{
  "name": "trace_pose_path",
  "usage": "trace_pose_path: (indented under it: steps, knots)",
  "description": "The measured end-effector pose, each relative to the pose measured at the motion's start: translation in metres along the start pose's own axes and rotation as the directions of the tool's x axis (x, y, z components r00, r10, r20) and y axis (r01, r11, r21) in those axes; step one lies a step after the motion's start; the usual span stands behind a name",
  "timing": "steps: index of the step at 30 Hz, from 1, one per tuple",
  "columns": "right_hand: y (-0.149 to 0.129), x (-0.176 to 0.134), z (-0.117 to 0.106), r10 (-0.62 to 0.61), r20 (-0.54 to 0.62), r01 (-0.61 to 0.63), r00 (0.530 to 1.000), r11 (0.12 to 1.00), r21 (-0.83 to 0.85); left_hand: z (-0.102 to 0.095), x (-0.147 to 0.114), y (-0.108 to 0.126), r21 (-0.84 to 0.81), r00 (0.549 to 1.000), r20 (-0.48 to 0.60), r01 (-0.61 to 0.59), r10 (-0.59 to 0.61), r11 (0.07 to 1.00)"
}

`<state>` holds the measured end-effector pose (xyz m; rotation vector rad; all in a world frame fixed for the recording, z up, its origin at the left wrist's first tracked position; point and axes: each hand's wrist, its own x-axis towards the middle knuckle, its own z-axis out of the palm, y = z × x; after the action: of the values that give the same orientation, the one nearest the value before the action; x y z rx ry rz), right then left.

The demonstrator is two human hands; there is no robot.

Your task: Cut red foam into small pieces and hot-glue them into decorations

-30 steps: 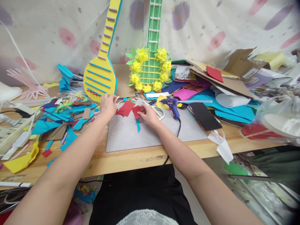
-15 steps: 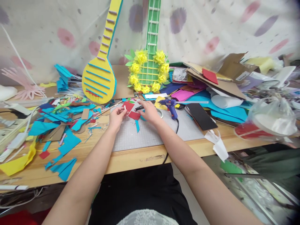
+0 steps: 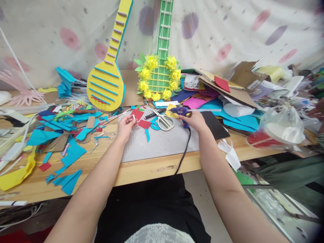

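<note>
My left hand [image 3: 126, 128] is closed in a pinch on a small white piece [image 3: 134, 117], too small to make out fully. Beside its fingers lie red paper pieces [image 3: 144, 124] on the grey cutting mat [image 3: 157, 148]. My right hand [image 3: 196, 120] has its fingers around the body of a purple-blue glue gun [image 3: 185, 124], which still lies on the mat with a clear glue stick out of its back. Between my hands are scissors [image 3: 165, 123] with pale handles, a black marker [image 3: 153, 114] and a curled blue strip [image 3: 155, 125].
A yellow paper instrument [image 3: 106, 88] and a green one ringed with yellow flowers [image 3: 162, 74] lean at the back. Blue scraps [image 3: 68, 152] cover the left. A black phone [image 3: 215, 125], stacked cardboard [image 3: 227, 88] and a bagged red tub [image 3: 273, 135] stand right.
My right hand has moved right from above the scissors to the glue gun and taken hold of it. The scissors now show fully. My left hand keeps its pinch.
</note>
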<state>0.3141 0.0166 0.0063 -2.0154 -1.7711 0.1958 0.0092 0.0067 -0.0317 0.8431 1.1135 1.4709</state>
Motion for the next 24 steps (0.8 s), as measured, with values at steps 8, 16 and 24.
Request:
trace_pose_path:
  steps: [8, 16, 24]
  knots:
    - [-0.001, 0.010, 0.036, 0.200, 0.035, -0.185, 0.979, 0.809, 0.558, -0.001, 0.000, 0.000, 0.044, 1.000, -0.028, 0.003, -0.002, 0.999]
    - [-0.007, 0.011, 0.045, 0.159, 0.180, -0.235, 0.971, 0.476, 0.847, 0.003, 0.000, 0.001, 0.046, 0.999, -0.040, 0.009, -0.007, 0.999]
    - [-0.012, 0.012, 0.032, 0.043, 0.319, -0.316, 0.947, 0.306, 0.898, 0.004, 0.000, 0.000, 0.096, 0.999, -0.044, 0.005, -0.001, 0.995]
